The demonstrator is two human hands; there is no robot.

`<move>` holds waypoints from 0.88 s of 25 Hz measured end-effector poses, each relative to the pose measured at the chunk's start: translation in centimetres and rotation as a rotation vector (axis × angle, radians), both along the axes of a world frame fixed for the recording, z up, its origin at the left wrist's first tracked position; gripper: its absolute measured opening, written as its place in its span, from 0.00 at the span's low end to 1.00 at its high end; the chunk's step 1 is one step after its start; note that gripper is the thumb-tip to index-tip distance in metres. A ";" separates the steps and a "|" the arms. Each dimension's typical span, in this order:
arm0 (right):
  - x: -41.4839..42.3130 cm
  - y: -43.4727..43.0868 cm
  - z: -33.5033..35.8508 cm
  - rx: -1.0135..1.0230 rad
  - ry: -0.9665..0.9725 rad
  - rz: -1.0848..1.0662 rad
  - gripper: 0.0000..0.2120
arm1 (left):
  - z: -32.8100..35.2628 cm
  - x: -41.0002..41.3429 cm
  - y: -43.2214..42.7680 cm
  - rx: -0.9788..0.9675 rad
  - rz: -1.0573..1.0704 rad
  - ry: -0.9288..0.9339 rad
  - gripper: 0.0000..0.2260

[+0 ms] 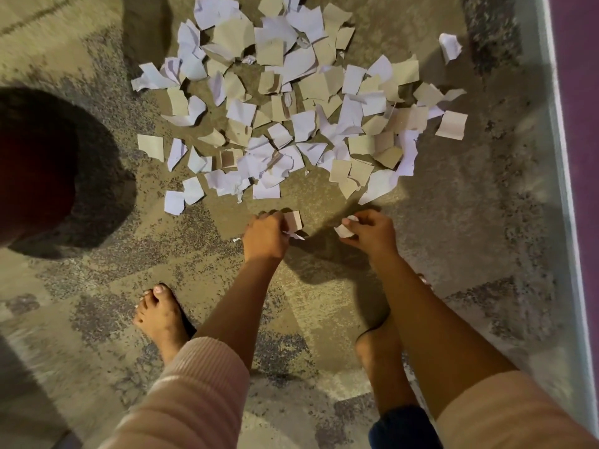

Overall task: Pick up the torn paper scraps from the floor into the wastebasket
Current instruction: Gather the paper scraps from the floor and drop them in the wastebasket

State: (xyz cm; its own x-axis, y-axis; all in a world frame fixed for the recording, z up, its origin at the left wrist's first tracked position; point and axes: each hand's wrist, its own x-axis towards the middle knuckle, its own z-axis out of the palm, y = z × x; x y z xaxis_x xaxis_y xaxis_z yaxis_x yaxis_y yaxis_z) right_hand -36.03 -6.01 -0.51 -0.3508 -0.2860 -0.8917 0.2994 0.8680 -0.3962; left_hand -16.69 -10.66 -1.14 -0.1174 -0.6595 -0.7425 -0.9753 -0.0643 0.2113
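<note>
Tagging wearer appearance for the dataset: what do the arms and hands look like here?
No gloves, rings or watch visible on left hand or right hand. The left sleeve is pale pink ribbed knit, ending near the elbow; right sleeve pale pink too, texture blurred.

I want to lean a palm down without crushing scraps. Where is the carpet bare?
Bare carpet: the strip between the scrap pile and the left hand and right hand, and around the foot. Crowded: beyond that strip.
</note>
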 end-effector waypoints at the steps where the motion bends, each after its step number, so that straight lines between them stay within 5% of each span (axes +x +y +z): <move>1: 0.8 -0.7 -0.1 -0.012 0.015 0.044 0.09 | 0.2 0.3 0.2 0.006 0.051 0.019 0.11; 8: 6.6 -3.7 -0.3 -0.032 0.027 0.336 0.07 | 1.4 5.9 2.9 0.041 0.400 0.038 0.23; 22: 13.2 -4.6 -1.8 -0.038 0.097 0.601 0.09 | -0.7 10.4 1.6 -0.069 0.096 -0.070 0.19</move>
